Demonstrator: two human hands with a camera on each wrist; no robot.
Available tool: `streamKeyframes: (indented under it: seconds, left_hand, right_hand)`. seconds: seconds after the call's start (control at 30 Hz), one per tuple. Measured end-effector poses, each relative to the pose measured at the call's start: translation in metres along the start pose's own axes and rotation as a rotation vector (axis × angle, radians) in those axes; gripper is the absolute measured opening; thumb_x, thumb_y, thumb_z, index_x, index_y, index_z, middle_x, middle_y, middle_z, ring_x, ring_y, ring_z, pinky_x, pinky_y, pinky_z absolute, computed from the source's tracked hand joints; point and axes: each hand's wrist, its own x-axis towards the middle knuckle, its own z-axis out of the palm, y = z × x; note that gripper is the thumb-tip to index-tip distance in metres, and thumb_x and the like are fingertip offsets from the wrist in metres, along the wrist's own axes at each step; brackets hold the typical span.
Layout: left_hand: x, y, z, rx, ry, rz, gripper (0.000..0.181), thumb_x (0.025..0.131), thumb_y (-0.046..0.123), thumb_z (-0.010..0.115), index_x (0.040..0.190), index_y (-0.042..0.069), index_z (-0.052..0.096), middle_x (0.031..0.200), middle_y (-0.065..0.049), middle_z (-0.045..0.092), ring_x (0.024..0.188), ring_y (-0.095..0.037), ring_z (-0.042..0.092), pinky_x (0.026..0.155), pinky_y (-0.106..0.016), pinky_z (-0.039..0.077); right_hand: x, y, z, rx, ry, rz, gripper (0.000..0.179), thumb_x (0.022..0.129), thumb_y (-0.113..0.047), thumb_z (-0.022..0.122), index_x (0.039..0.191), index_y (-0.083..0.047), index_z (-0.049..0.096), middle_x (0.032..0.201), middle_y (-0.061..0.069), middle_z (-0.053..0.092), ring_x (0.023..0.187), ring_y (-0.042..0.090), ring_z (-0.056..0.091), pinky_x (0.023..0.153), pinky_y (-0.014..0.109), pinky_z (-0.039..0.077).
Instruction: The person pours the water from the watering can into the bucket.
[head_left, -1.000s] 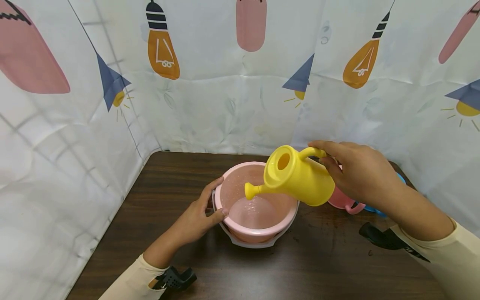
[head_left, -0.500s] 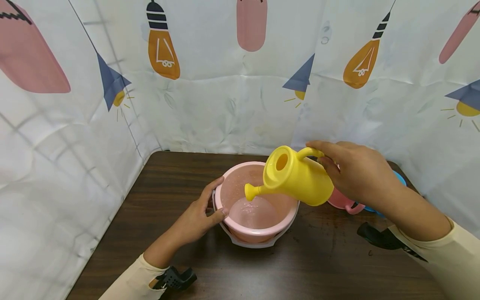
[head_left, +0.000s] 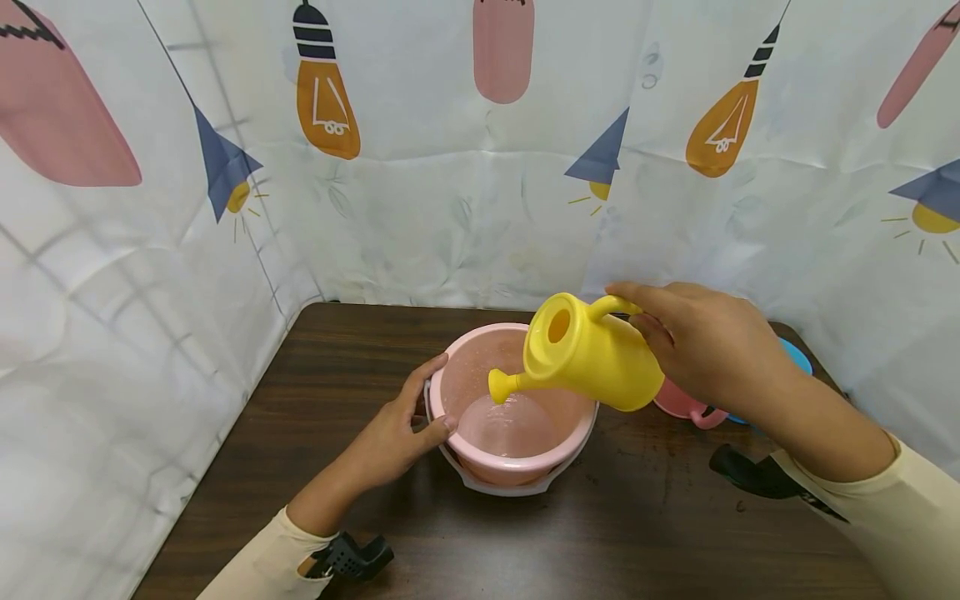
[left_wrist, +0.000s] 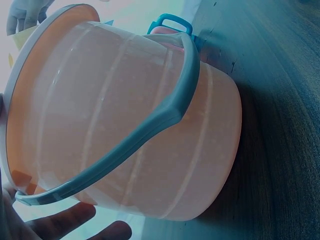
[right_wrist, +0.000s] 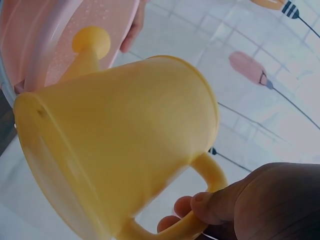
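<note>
A pink bucket (head_left: 517, 462) with a grey carrying handle (left_wrist: 150, 125) stands on the dark wooden table. My left hand (head_left: 393, 433) grips its left rim, thumb and index fingertip over the edge; in the left wrist view, other fingers (left_wrist: 65, 220) spread outside the wall. My right hand (head_left: 697, 337) holds a yellow watering can (head_left: 600, 358) by its loop handle (right_wrist: 212, 172). The can is tilted, its spout (head_left: 504, 385) over the bucket's opening. Rippled water (head_left: 510, 421) shows at the bucket's bottom. Whether a stream leaves the spout is hard to tell.
Behind the right forearm a pink cup (head_left: 678, 402) with a handle stands on the table, partly hidden. A blue item (head_left: 797, 357) is beside it. Wet marks (head_left: 663, 446) dot the table (head_left: 637, 533). A printed white curtain (head_left: 450, 208) encloses the back and left.
The right hand and the watering can have shifted slightly left, the spout staying above the bucket. The left hand and the bucket have not visibly moved.
</note>
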Motion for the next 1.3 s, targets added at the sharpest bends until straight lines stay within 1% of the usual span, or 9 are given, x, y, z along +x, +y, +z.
streamKeyframes:
  seconds: [0.3, 0.5, 0.7, 0.93, 1.13, 1.3]
  left_hand:
    - [0.0, 0.0, 0.0, 0.014, 0.0, -0.001, 0.077, 0.099, 0.044, 0.062, 0.161, 0.038, 0.018, 0.154, -0.02, 0.043, 0.128, -0.032, 0.056, 0.103, -0.054, 0.046]
    - [0.0, 0.0, 0.0, 0.01, -0.001, 0.009, 0.077, 0.099, 0.042, 0.062, 0.162, 0.037, 0.018, 0.15, -0.02, 0.047, 0.127, -0.031, 0.057, 0.103, -0.054, 0.046]
    - [0.0, 0.001, 0.0, 0.012, 0.002, 0.01, 0.077, 0.099, 0.042, 0.063, 0.162, 0.036, 0.018, 0.15, -0.02, 0.048, 0.126, -0.03, 0.058, 0.102, -0.054, 0.046]
    - [0.0, -0.001, 0.001, 0.019, 0.005, 0.018, 0.077, 0.099, 0.042, 0.062, 0.162, 0.036, 0.018, 0.138, -0.017, 0.058, 0.122, -0.026, 0.061, 0.102, -0.052, 0.047]
    - [0.0, -0.001, 0.001, 0.015, 0.008, 0.026, 0.077, 0.099, 0.042, 0.063, 0.162, 0.037, 0.018, 0.139, -0.017, 0.058, 0.122, -0.026, 0.061, 0.101, -0.052, 0.047]
    - [0.0, -0.001, 0.001, 0.016, 0.009, 0.022, 0.077, 0.099, 0.042, 0.063, 0.162, 0.037, 0.018, 0.139, -0.017, 0.058, 0.123, -0.027, 0.06, 0.101, -0.052, 0.047]
  right_hand:
    - [0.002, -0.003, 0.001, -0.004, 0.001, 0.001, 0.042, 0.092, -0.002, 0.072, 0.131, -0.018, 0.071, 0.096, 0.006, 0.074, 0.075, 0.023, 0.063, 0.052, 0.046, 0.05]
    - [0.003, -0.005, 0.001, -0.001, 0.017, -0.005, 0.042, 0.091, -0.001, 0.072, 0.129, -0.018, 0.072, 0.095, 0.005, 0.074, 0.077, 0.024, 0.064, 0.05, 0.046, 0.049]
    - [0.004, -0.007, 0.002, -0.003, 0.029, -0.02, 0.042, 0.09, -0.001, 0.074, 0.129, -0.017, 0.072, 0.099, 0.006, 0.075, 0.083, 0.026, 0.067, 0.051, 0.047, 0.05]
    - [0.006, -0.008, 0.004, -0.013, 0.047, -0.046, 0.037, 0.093, -0.001, 0.069, 0.126, -0.017, 0.073, 0.098, 0.005, 0.075, 0.083, 0.024, 0.067, 0.048, 0.044, 0.048]
    - [0.007, -0.011, 0.003, -0.022, 0.023, -0.034, 0.037, 0.094, -0.003, 0.069, 0.127, -0.017, 0.072, 0.101, 0.005, 0.075, 0.089, 0.025, 0.068, 0.049, 0.046, 0.049]
    - [0.008, -0.013, 0.003, -0.022, 0.002, -0.016, 0.037, 0.094, -0.003, 0.068, 0.128, -0.018, 0.072, 0.104, 0.004, 0.075, 0.093, 0.025, 0.068, 0.049, 0.045, 0.048]
